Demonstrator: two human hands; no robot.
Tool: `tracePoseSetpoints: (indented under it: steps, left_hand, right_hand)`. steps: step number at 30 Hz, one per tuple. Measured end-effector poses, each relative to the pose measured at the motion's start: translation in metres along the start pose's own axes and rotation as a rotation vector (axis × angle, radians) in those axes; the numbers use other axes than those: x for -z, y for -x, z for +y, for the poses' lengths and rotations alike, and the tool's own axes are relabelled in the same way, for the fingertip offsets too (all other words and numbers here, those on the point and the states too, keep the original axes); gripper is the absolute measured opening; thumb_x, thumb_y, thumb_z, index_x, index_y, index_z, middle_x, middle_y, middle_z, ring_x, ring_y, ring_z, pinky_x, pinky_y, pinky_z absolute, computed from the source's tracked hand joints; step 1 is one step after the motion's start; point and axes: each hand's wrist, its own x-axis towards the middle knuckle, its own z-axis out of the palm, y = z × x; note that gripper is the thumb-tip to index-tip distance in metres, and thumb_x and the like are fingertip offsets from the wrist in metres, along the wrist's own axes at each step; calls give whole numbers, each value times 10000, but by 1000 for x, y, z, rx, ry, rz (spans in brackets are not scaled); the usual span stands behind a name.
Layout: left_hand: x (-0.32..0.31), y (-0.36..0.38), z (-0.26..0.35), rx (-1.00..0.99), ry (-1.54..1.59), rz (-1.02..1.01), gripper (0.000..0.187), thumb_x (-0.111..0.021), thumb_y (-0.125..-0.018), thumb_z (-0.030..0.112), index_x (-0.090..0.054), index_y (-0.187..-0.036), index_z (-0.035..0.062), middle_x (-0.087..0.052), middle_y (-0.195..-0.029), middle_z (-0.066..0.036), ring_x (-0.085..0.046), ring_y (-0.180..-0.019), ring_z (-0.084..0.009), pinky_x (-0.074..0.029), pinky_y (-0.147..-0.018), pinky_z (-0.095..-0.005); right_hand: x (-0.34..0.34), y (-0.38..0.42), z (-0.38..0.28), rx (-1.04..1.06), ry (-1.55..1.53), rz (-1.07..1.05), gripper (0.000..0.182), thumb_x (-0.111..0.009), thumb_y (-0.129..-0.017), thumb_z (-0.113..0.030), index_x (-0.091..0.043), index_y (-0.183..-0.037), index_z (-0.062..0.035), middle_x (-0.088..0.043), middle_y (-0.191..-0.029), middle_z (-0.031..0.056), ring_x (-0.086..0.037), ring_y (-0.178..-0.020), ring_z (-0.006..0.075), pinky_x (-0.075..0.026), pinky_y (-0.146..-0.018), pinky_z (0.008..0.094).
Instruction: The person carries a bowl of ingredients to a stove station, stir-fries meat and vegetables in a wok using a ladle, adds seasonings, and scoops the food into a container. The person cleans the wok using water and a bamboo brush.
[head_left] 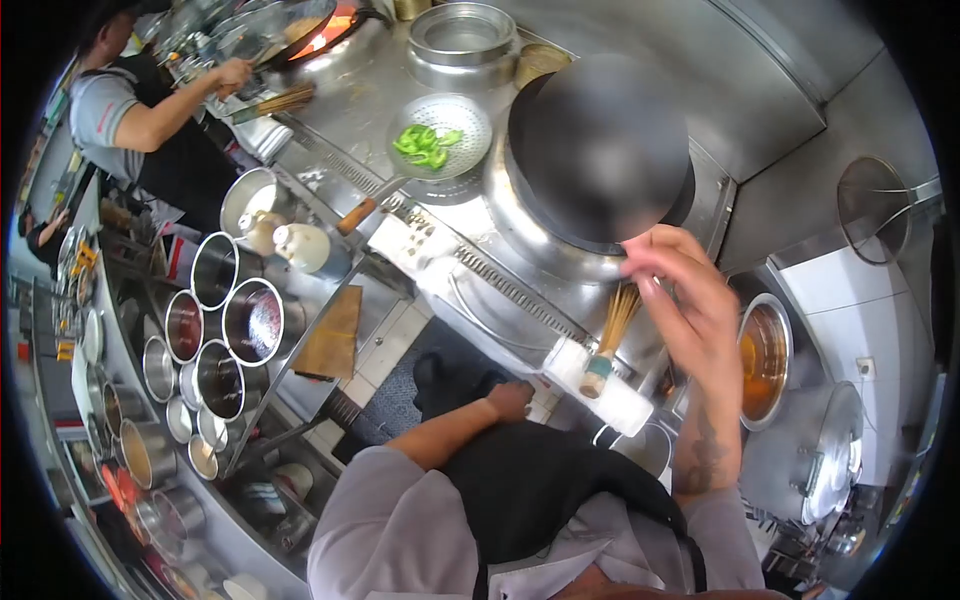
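My right hand (690, 295) is at the near right rim of a dark wok (545, 165) on a steel burner ring (510, 215). Its thumb and fingers are pinched together; what they hold, if anything, is blurred. A grey smear covers much of the wok's inside. Below this hand, a bamboo brush (612, 335) with a green-bound end lies on a white cloth (625, 405). My left hand (511, 400) hangs low beside my black apron, its fingers mostly hidden. Left of the wok, a perforated strainer (465, 160) with a wooden handle holds cut green peppers (427, 146).
At left, steel pots (262, 320) of sauces and a white-capped bottle (300, 247) crowd a side counter. A co-worker (140, 120) handles a pan over flame at upper left. A pot of orange-brown liquid (763, 360) and a large lidded pot (810, 450) stand at right.
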Motion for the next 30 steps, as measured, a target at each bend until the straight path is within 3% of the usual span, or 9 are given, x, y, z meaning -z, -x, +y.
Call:
tracePoseSetpoints:
  steps: [4, 5, 12, 14, 16, 17, 18, 24, 30]
  left_hand:
    - [27, 74, -43, 185, 115, 412, 508, -613, -826, 356, -555, -1210, 27, -596, -1191, -199, -547, -1145, -362, -446, -959, -471]
    - [30, 92, -56, 258, 140, 474, 532, -609, -838, 349, -534, -1252, 23, -587, -1211, -210, -535, -1163, -369, -437, -975, -459]
    - [-27, 226, -114, 590, 354, 969, 522, -616, -858, 282, -512, -1268, -23, -576, -1215, -247, -544, -1148, -382, -436, -979, -441]
    - [-58, 266, -114, 712, 426, 1143, 503, -623, -857, 258, -518, -1261, -23, -590, -1194, -243, -557, -1128, -385, -446, -970, -432]
    - [-87, 305, -107, 699, 548, 1303, 470, -639, -846, 226, -539, -1236, -15, -619, -1130, -235, -593, -1058, -380, -473, -922, -426]
    - [-101, 324, -102, 731, 579, 1425, 449, -646, -839, 214, -553, -1215, -13, -631, -1087, -227, -606, -1018, -375, -482, -893, -428]
    - [-114, 346, -99, 758, 594, 1540, 428, -652, -833, 202, -568, -1194, -11, -643, -1044, -219, -619, -979, -369, -490, -864, -431]
    - [-191, 505, -56, 1141, 551, 2277, 179, -586, -841, 109, -628, -988, 17, -668, -854, -148, -656, -748, -276, -521, -682, -370]
    - [-315, 630, -28, 479, 1805, 3237, 555, -660, -821, 427, -468, -1195, 64, -478, -944, -88, -561, -763, -235, -505, -617, -368]
  right_hand:
    - [-20, -19, -131, 222, -485, -222, 248, -591, -863, -62, -605, -1049, 102, -654, -889, 141, -631, -700, 229, -529, -641, 321]
    - [0, -52, -161, -5, -447, -855, 226, -594, -842, -36, -629, -1020, 98, -661, -904, 138, -620, -643, 230, -522, -639, 325]
    - [-95, -37, -199, 400, -731, -1095, 213, -597, -808, -6, -673, -1004, 26, -662, -898, 138, -609, -608, 208, -516, -627, 345]
    - [-138, -15, -199, 876, -479, -558, 299, -584, -785, 38, -659, -1065, -33, -651, -869, 126, -613, -631, 210, -519, -644, 356]
    - [-161, 5, -200, 482, -263, -650, 420, -575, -767, 76, -593, -1171, -40, -639, -921, 148, -630, -708, 228, -528, -682, 341]
    - [-177, 3, -172, 708, -135, -614, 499, -549, -766, 112, -520, -1244, -26, -617, -1021, 174, -632, -786, 241, -524, -736, 326]
    - [-190, 12, -163, 532, -217, -578, 316, -555, -820, 49, -575, -1135, 23, -609, -1075, 145, -633, -770, 181, -504, -749, 302]
    - [-226, 23, -114, 202, -225, -483, 497, -490, -907, 59, -406, -1393, -3, -551, -1172, 109, -563, -830, 122, -470, -793, 253]
    - [-232, 13, -93, 207, 43, -352, 507, -524, -903, 11, -430, -1397, -50, -551, -1148, 77, -542, -796, 101, -448, -705, 221]
